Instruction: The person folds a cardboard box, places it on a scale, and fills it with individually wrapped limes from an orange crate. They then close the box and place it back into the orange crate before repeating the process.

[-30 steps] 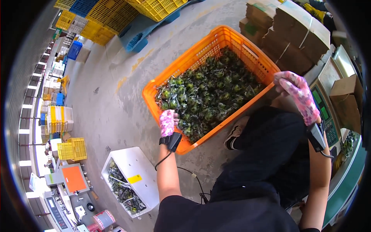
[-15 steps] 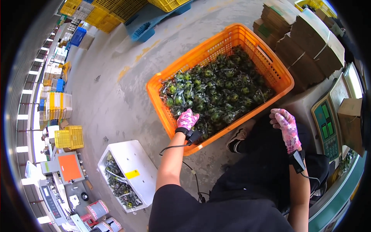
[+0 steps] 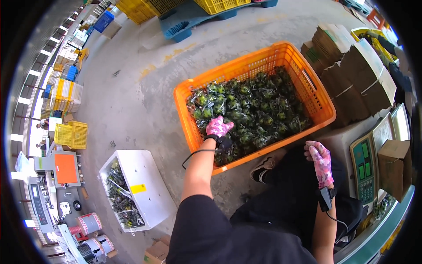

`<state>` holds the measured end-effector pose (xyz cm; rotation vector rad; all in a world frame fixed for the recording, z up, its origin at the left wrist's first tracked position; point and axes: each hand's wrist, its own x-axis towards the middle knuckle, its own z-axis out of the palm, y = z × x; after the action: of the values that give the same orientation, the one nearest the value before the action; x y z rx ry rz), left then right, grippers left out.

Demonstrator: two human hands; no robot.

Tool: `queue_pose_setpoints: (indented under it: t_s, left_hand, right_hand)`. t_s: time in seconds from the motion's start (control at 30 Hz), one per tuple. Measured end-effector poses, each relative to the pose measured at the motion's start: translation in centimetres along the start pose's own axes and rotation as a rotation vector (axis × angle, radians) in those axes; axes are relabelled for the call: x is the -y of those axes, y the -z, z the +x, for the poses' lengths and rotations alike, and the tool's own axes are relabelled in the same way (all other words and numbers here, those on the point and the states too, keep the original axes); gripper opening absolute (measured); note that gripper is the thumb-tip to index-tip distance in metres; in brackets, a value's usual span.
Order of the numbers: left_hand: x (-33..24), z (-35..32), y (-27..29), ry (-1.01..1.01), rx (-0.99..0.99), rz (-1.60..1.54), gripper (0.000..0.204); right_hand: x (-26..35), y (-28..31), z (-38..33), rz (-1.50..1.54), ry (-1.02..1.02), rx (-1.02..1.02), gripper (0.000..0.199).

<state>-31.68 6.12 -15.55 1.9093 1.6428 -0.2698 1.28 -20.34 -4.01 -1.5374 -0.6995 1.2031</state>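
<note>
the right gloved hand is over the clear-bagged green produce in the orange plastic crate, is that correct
Not quite: the head view shows it is the left gloved hand over the clear-bagged green produce in the orange plastic crate.

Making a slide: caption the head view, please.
Pink gloved left hand inside a rectangular orange plastic crate of wrapped green produce.

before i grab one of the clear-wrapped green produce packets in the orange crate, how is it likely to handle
Each clear-wrapped green produce packet is probably light, being small beside the orange crate. Its glossy film may feel slippery. The crinkled wrapping suggests a floppy outside that could catch on its crowded neighbours.
</note>
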Motion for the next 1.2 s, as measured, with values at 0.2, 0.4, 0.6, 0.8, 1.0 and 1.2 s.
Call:
queue_pose_setpoints:
  t_s: [0.2,0.4,0.6,0.8,1.0,1.2]
  left_hand:
    - [-2.9,-1.5,3.8,-0.099,-0.263,0.103,0.068]
    - [4.4,2.2,5.2,0.04,-0.594,0.19,0.071]
    - [0.1,-3.3,-1.1,-0.407,-0.303,0.25,0.051]
    - [-3.4,1.2,2.2,-0.199,-1.043,0.07,0.054]
    - [-1.8,5.0,4.7,0.067,-0.459,0.198,0.058]
    - [-6.6,-1.1,-0.4,-0.084,0.154,-1.73,0.027]
  right_hand:
    - [0.0,0.5,0.0,-0.013,-0.013,0.002,0.024]
    - [0.1,-1.0,0.9,0.003,-0.002,0.066,0.024]
    - [0.7,-0.9,0.9,0.014,-0.023,-0.01,0.024]
    - [0.6,-1.1,0.0,-0.09,0.018,0.03,0.024]
    - [-0.6,-0.6,0.4,-0.047,0.004,-0.025,0.024]
    - [-0.5,-0.8,0.4,-0.285,0.333,-0.204,0.032]
